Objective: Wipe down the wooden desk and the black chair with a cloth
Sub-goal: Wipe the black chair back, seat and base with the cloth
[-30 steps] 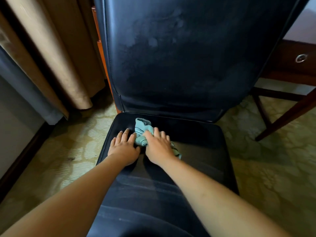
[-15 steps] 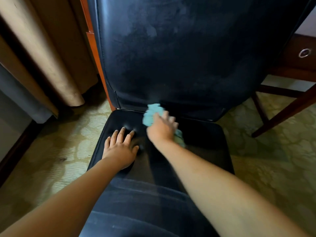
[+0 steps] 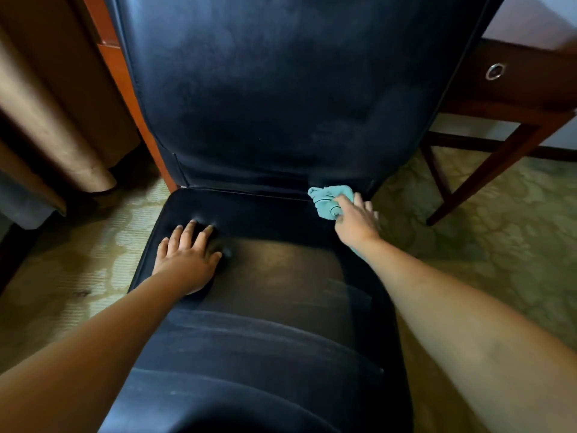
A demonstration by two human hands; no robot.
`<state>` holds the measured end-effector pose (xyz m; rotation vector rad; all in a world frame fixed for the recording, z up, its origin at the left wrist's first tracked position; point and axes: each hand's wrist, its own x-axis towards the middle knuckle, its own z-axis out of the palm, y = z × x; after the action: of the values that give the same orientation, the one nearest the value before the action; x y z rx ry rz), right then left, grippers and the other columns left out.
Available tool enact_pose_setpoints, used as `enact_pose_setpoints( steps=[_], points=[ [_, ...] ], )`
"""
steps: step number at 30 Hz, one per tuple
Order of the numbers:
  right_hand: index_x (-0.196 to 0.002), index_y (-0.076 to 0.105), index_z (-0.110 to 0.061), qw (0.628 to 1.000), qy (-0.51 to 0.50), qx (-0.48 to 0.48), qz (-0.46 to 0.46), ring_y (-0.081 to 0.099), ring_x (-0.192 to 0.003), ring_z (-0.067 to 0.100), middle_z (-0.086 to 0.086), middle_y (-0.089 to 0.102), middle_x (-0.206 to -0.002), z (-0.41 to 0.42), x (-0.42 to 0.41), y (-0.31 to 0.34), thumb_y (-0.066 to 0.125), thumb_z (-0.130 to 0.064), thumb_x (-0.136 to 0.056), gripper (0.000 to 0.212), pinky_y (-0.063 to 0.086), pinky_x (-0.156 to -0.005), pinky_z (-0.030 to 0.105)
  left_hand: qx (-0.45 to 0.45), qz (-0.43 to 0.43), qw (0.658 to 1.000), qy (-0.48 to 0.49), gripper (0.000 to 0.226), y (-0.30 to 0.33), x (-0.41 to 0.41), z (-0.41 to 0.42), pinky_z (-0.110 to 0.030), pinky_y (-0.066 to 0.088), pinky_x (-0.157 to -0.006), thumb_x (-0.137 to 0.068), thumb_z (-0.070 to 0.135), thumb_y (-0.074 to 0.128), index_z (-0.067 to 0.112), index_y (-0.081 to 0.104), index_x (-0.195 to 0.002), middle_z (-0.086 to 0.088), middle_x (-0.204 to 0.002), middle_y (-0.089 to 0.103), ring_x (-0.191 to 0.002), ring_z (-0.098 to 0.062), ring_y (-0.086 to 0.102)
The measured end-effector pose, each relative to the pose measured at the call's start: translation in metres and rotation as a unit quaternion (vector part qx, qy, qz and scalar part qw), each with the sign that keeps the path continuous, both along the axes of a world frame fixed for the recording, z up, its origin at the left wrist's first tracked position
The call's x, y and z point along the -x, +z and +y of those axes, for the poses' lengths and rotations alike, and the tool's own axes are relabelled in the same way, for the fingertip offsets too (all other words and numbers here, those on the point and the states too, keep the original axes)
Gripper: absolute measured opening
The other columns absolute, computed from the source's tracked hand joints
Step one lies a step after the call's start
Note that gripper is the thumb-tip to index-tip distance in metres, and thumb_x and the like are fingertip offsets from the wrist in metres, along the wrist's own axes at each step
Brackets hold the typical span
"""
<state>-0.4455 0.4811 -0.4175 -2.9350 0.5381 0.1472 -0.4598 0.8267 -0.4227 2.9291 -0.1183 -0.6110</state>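
I am wiping the black chair (image 3: 281, 89). My right hand (image 3: 356, 223) holds the blue cloth (image 3: 327, 200) at the seat's back corner, right of middle. My left hand (image 3: 187, 254) lies flat, fingers spread, on the seat. Next I think I rub toward the front.

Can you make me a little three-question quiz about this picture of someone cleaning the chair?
1. True or false: the left hand lies flat on the chair seat with nothing in it.
2. Which hand has the cloth in its grip? A) left B) right C) both
3. Fill in: the cloth is at the back right corner of the seat, where the seat meets the chair ____.

Key:
1. True. Its fingers are spread on the seat.
2. B. The right hand holds the cloth.
3. Back.
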Motion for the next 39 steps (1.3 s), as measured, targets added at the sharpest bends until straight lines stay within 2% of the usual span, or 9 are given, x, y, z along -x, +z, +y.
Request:
enact_pose_setpoints(
  steps=[3, 10, 12, 15, 18, 22, 29, 35, 39],
  points=[
    [-0.132, 0.047, -0.031, 1.000, -0.010, -0.001, -0.029, 0.040, -0.125, 0.037, 0.010, 0.037, -0.147, 0.024, 0.029, -0.003, 0.051, -0.018, -0.092, 0.042, 0.033, -0.104, 0.049, -0.008, 0.009, 1.000, -0.011, 0.067, 0.005, -0.002, -0.002, -0.046, 0.001, -0.126, -0.103, 0.060, 0.031, 0.037, 0.005, -0.160, 0.000, -0.170, -0.006, -0.156, -0.025, -0.007],
    [-0.126, 0.047, -0.037, 0.984, 0.164, -0.065, 0.003, 0.040, -0.122, 0.029, 0.002, 0.041, -0.136, 0.047, 0.173, 0.006, 0.056, -0.017, -0.085, 0.046, 0.036, -0.104, 0.048, -0.040, -0.007, 0.999, -0.029, 0.067, 0.029, -0.003, -0.023, -0.046, 0.009, -0.126, -0.103, 0.045, 0.040, 0.030, 0.010, -0.161, -0.009, -0.169, 0.003, -0.155, -0.030, 0.004],
    [-0.128, 0.046, -0.036, 0.974, 0.214, -0.077, 0.011, 0.035, -0.129, 0.027, 0.002, 0.039, -0.144, 0.041, 0.189, 0.006, 0.053, -0.016, -0.089, 0.044, 0.031, -0.111, 0.047, -0.017, -0.034, 0.997, -0.063, 0.064, 0.032, 0.004, -0.043, -0.045, 0.008, -0.126, -0.104, 0.042, 0.037, 0.032, 0.009, -0.161, -0.005, -0.170, 0.002, -0.156, -0.027, 0.000],
    [-0.126, 0.052, -0.033, 0.960, 0.275, -0.047, -0.012, 0.041, -0.123, 0.031, 0.007, 0.045, -0.138, 0.019, 0.172, 0.003, 0.053, -0.016, -0.087, 0.043, 0.038, -0.103, 0.049, -0.005, -0.014, 0.994, -0.108, 0.063, 0.025, 0.016, -0.075, -0.045, 0.006, -0.126, -0.105, 0.050, 0.028, 0.034, 0.006, -0.161, -0.001, -0.170, -0.002, -0.156, -0.025, -0.003],
    [-0.132, 0.054, -0.027, 0.988, 0.152, 0.010, -0.037, 0.043, -0.119, 0.042, 0.018, 0.043, -0.141, -0.013, 0.107, -0.007, 0.055, -0.016, -0.086, 0.047, 0.037, -0.100, 0.051, -0.001, 0.015, 0.995, -0.096, 0.064, 0.015, 0.017, -0.083, -0.045, 0.007, -0.126, -0.105, 0.055, 0.026, 0.034, 0.005, -0.161, 0.000, -0.170, -0.004, -0.157, -0.025, -0.004],
    [-0.139, 0.040, -0.028, 1.000, -0.001, -0.007, -0.025, 0.038, -0.127, 0.039, 0.015, 0.030, -0.151, -0.041, 0.017, -0.014, 0.051, -0.018, -0.094, 0.048, 0.032, -0.106, 0.050, -0.005, 0.008, 0.996, -0.085, 0.063, 0.007, 0.013, -0.079, -0.045, 0.009, -0.126, -0.104, 0.057, 0.027, 0.037, 0.008, -0.160, 0.001, -0.170, -0.002, -0.157, -0.024, -0.003],
    [-0.137, 0.040, -0.028, 0.999, 0.016, -0.037, -0.028, 0.038, -0.126, 0.038, 0.014, 0.032, -0.145, -0.034, 0.011, -0.011, 0.050, -0.015, -0.095, 0.045, 0.033, -0.105, 0.051, -0.009, 0.018, 0.998, -0.056, 0.063, 0.001, 0.002, -0.078, -0.045, 0.006, -0.125, -0.102, 0.060, 0.028, 0.040, 0.008, -0.159, 0.002, -0.170, -0.004, -0.156, -0.022, -0.007],
    [-0.124, 0.046, -0.033, 0.986, 0.145, -0.080, -0.011, 0.040, -0.122, 0.037, 0.012, 0.041, -0.139, 0.011, 0.155, -0.006, 0.054, -0.015, -0.082, 0.046, 0.033, -0.102, 0.049, -0.007, 0.020, 0.997, -0.076, 0.064, 0.008, 0.008, -0.082, -0.045, 0.004, -0.125, -0.102, 0.060, 0.028, 0.040, 0.006, -0.159, 0.002, -0.170, -0.006, -0.156, -0.022, -0.008],
    [-0.121, 0.047, -0.037, 0.968, 0.226, -0.107, 0.013, 0.034, -0.128, 0.024, 0.001, 0.038, -0.140, 0.022, 0.214, 0.000, 0.050, -0.014, -0.089, 0.039, 0.030, -0.109, 0.045, -0.011, 0.022, 0.995, -0.092, 0.064, 0.010, 0.011, -0.086, -0.045, 0.003, -0.126, -0.103, 0.059, 0.029, 0.038, 0.006, -0.159, 0.002, -0.170, -0.006, -0.156, -0.022, -0.009]
  ],
)
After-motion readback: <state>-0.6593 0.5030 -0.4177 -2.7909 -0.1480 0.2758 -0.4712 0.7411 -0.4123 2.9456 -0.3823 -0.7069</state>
